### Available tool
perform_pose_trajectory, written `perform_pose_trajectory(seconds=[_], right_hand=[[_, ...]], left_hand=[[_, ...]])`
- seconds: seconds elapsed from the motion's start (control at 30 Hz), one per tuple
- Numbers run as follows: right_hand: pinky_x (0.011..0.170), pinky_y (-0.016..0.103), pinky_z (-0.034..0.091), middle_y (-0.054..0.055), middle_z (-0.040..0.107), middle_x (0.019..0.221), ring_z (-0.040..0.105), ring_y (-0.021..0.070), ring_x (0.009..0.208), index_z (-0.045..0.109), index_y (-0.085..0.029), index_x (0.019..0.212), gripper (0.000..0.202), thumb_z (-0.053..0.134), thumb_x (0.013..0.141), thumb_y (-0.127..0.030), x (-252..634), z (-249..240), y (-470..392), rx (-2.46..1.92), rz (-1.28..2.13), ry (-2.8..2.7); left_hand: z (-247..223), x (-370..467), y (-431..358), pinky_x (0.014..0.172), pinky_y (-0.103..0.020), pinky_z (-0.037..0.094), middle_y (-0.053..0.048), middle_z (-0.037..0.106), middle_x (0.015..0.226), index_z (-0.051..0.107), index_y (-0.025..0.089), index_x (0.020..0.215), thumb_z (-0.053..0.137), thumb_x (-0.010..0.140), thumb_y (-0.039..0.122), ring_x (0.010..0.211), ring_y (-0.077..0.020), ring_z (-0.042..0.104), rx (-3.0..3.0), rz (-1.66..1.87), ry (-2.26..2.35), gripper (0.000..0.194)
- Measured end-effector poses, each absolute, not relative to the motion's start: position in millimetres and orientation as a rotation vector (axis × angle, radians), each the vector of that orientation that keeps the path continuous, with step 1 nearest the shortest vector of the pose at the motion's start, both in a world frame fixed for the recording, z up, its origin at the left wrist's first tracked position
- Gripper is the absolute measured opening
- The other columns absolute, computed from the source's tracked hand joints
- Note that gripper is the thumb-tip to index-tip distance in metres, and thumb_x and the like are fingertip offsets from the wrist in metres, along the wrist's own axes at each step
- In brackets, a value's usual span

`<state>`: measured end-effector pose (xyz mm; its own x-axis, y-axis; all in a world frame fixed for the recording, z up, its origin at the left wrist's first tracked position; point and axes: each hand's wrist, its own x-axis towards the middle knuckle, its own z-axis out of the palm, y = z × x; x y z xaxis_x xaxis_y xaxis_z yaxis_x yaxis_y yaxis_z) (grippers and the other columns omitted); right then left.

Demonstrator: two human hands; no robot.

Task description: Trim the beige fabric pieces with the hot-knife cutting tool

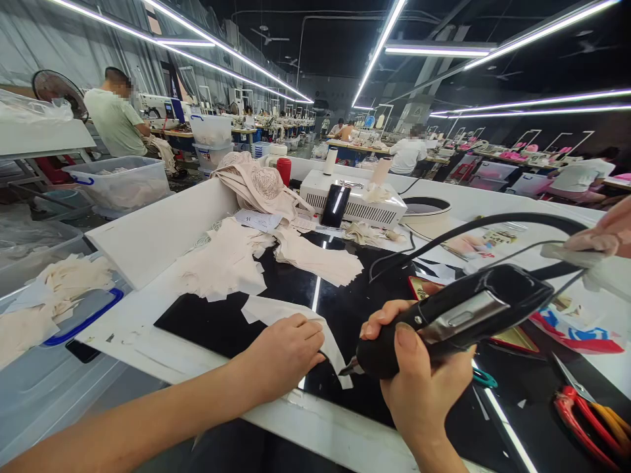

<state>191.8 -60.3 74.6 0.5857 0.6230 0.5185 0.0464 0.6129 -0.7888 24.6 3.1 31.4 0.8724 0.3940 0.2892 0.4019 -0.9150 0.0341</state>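
My right hand point(426, 387) is wrapped round a black corded hand tool point(458, 315) with a silver panel and a pointed metal tip. That tip rests at the right end of a narrow cream fabric piece point(276, 311) on a glossy black board point(197, 328). My left hand point(290, 348) is closed over the piece's middle, its fingers bent together and pressing it down. Behind it lie a pile of cut cream pieces point(221, 259) and a smaller stack point(320, 257).
A thick cable point(473, 230) arches from the tool past what looks like another person's hand point(604, 230) at right. Scissors point(586, 414) lie right. Farther back are a white vented box point(355, 197), a phone point(336, 205) and cream bras point(261, 184). Bins point(121, 184) stand left.
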Motion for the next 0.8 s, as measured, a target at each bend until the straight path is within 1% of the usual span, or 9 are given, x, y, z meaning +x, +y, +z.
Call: perform_pose_trajectory(seconds=[0.17, 0.3, 0.47, 0.6, 0.8], right_hand=[[0.057, 0.033, 0.056, -0.003, 0.068, 0.080, 0.064, 0.0159, 0.057, 0.056, -0.026, 0.127, 0.046, 0.079, 0.088, -0.030, 192.8, 73.5, -61.1, -0.863, 0.391, -0.900], [0.058, 0.034, 0.056, -0.003, 0.068, 0.079, 0.064, 0.0160, 0.058, 0.055, -0.026, 0.128, 0.046, 0.079, 0.089, -0.029, 194.3, 72.7, -61.2, -0.841, 0.407, -0.911], [0.056, 0.033, 0.055, -0.002, 0.068, 0.080, 0.064, 0.0160, 0.058, 0.056, -0.024, 0.126, 0.045, 0.080, 0.089, -0.030, 195.4, 72.3, -61.1, -0.835, 0.410, -0.913], [0.056, 0.033, 0.055, -0.002, 0.068, 0.079, 0.064, 0.0159, 0.057, 0.056, -0.024, 0.127, 0.045, 0.080, 0.089, -0.030, 194.7, 72.9, -62.4, -0.840, 0.410, -0.906], [0.055, 0.033, 0.055, -0.002, 0.068, 0.079, 0.064, 0.0166, 0.056, 0.056, -0.023, 0.125, 0.047, 0.082, 0.087, -0.032, 194.8, 73.3, -63.1, -0.859, 0.403, -0.894]], left_hand=[[39.6, 24.4, 6.9, 0.090, -0.036, 0.056, -0.009, 0.072, 0.117, 0.065, 0.015, 0.110, 0.064, 0.105, 0.027, 0.104, -0.0244, 0.066, -3.076, -0.457, -0.588, 0.012], [44.0, 26.7, 11.5, 0.092, -0.035, 0.054, -0.009, 0.073, 0.113, 0.067, 0.015, 0.110, 0.062, 0.106, 0.025, 0.102, -0.0226, 0.068, -3.098, -0.473, -0.503, 0.012], [43.6, 28.3, 15.7, 0.093, -0.035, 0.053, -0.007, 0.073, 0.116, 0.067, 0.016, 0.118, 0.064, 0.105, 0.024, 0.105, -0.0225, 0.067, -3.114, -0.499, -0.472, 0.015], [41.9, 27.6, 16.4, 0.093, -0.035, 0.052, -0.007, 0.072, 0.118, 0.066, 0.018, 0.118, 0.065, 0.105, 0.025, 0.105, -0.0222, 0.067, -3.103, -0.499, -0.439, 0.015], [42.2, 27.4, 16.7, 0.093, -0.035, 0.050, -0.008, 0.072, 0.119, 0.065, 0.016, 0.117, 0.065, 0.105, 0.027, 0.106, -0.0228, 0.067, -3.076, -0.494, -0.400, 0.017]])
